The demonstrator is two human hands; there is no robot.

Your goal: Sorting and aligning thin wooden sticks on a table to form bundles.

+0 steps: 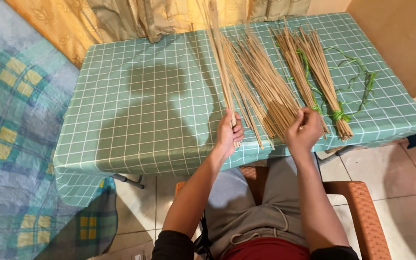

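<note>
The left hand grips a few thin sticks at the counter's near edge; the right hand pinches stick ends from the loose pile beside them. A loose grip could likely let sticks slide off that edge.

Your left hand closes its grip on a thin bunch of sticks at the desk edge; your right hand pinches sticks from the loose pile, beside two green-tied bundles.
</note>
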